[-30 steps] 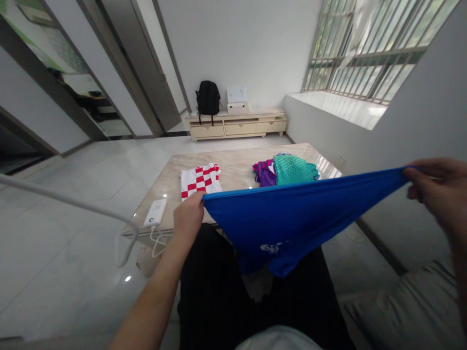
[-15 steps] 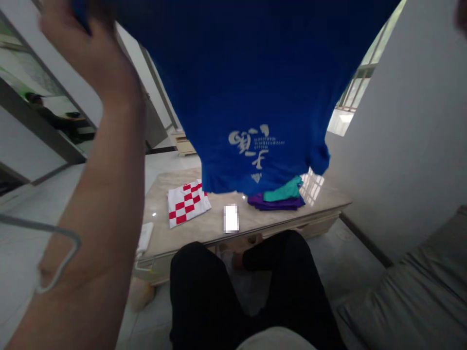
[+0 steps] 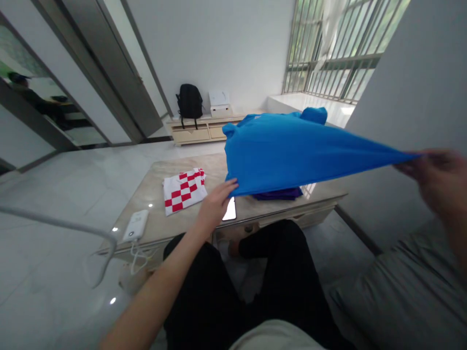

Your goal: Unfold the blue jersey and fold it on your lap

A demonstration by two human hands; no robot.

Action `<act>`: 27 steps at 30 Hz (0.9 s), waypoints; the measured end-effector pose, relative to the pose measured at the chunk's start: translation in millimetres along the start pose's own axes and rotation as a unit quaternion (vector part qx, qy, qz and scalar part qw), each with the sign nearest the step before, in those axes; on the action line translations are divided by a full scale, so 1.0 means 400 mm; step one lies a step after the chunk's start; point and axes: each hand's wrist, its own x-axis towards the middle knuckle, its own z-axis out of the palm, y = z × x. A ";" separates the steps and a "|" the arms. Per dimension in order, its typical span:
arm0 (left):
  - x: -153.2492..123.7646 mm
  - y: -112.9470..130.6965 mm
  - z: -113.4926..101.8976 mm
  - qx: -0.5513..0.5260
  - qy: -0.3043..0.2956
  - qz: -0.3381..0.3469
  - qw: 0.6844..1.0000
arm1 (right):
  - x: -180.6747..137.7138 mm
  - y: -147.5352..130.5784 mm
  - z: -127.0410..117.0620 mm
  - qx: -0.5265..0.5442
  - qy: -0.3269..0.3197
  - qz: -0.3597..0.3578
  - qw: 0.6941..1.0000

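A bright blue T-shirt [image 3: 292, 150] is stretched out flat in the air above the marble coffee table [image 3: 153, 194]. My left hand [image 3: 215, 204] pinches its near left corner. My right hand [image 3: 434, 175], at the far right, grips the other corner, pulled taut. The shirt's far end with the sleeves floats over the table. Under it a folded purple garment [image 3: 279, 194] shows on the table. A folded red and white checked shirt [image 3: 183, 190] lies to the left.
A phone [image 3: 230, 210] lies by the table's front edge and a white power bank [image 3: 135, 226] with a cable at its left corner. A white hanger [image 3: 73, 233] is at the left. A grey sofa [image 3: 408, 296] is at my right. A low cabinet holds a black backpack [image 3: 189, 101].
The blue shirt was lifted high in front of my face, then flung forward; it now spreads level over the table. My left hand came down from overhead to the table's front edge.
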 end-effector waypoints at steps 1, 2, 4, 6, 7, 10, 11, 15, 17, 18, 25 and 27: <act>-0.065 -0.009 0.046 -0.011 -0.038 -0.032 0.999 | -0.043 0.071 -0.006 0.014 -0.021 0.034 0.999; -0.128 -0.013 0.085 -0.020 -0.075 -0.067 0.995 | -0.091 0.143 -0.012 0.020 -0.042 0.074 0.996; -0.249 -0.006 0.145 -0.032 -0.134 -0.128 0.982 | -0.188 0.277 -0.023 0.009 -0.077 0.156 0.985; -0.354 0.015 0.176 -0.045 -0.194 -0.163 0.966 | -0.275 0.380 -0.040 0.004 -0.095 0.200 0.975; -0.399 0.029 0.181 -0.054 -0.216 -0.174 0.959 | -0.311 0.419 -0.053 0.005 -0.099 0.218 0.971; -0.494 0.074 0.165 -0.082 -0.257 -0.186 0.945 | -0.381 0.501 -0.101 0.005 -0.103 0.264 0.959; -0.513 0.088 0.153 -0.088 -0.265 -0.186 0.942 | -0.392 0.522 -0.119 0.003 -0.105 0.283 0.953; -0.532 0.119 0.111 -0.094 -0.275 -0.197 0.936 | -0.392 0.570 -0.168 0.004 -0.094 0.359 0.928; -0.523 0.120 0.103 -0.091 -0.268 -0.206 0.937 | -0.379 0.568 -0.171 0.007 -0.080 0.369 0.926; -0.517 0.117 0.101 -0.088 -0.265 -0.210 0.937 | -0.372 0.560 -0.167 0.005 -0.079 0.370 0.926; -0.454 0.081 0.089 -0.083 -0.224 -0.227 0.944 | -0.328 0.475 -0.127 -0.017 -0.085 0.337 0.937; -0.425 0.076 0.070 -0.089 -0.205 -0.234 0.946 | -0.318 0.447 -0.123 -0.022 -0.067 0.314 0.947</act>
